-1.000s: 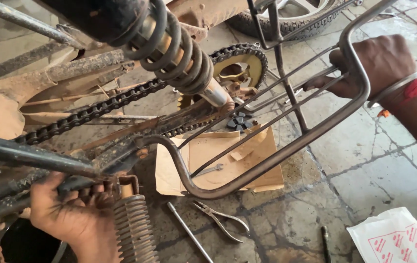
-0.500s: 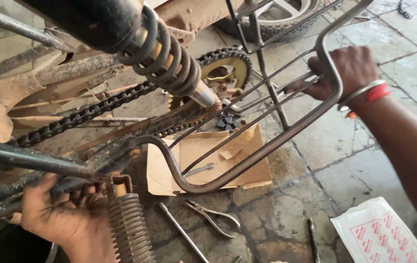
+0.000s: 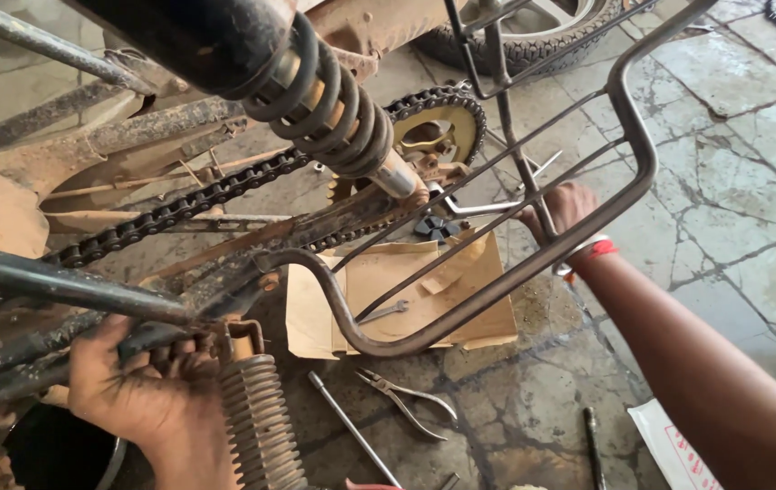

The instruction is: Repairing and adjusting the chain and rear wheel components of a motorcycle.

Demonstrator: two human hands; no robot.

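Observation:
My left hand (image 3: 147,399) is at the bottom left, fingers closed on a dirty frame tube (image 3: 61,286) just above the top mount of a rusty coil shock spring (image 3: 261,426). My right hand (image 3: 562,210) reaches in under the bars of the metal carrier rack (image 3: 497,290) and grips the end of a silver wrench (image 3: 474,208). The wrench points left toward the lower end of the black shock absorber (image 3: 333,104) and the rear sprocket (image 3: 433,127). A greasy chain (image 3: 179,204) runs left from the sprocket.
On the stone floor lie a flattened cardboard piece (image 3: 388,272) with a small spanner (image 3: 383,313), pliers (image 3: 406,395), a metal rod (image 3: 351,426), a dark screwdriver (image 3: 592,445) and a white packet (image 3: 678,445). A tyre (image 3: 533,41) is behind.
My right hand left the rack's top rail, dropped down under the bars and now holds the wrench near the sprocket. My left hand stays on the frame tube.

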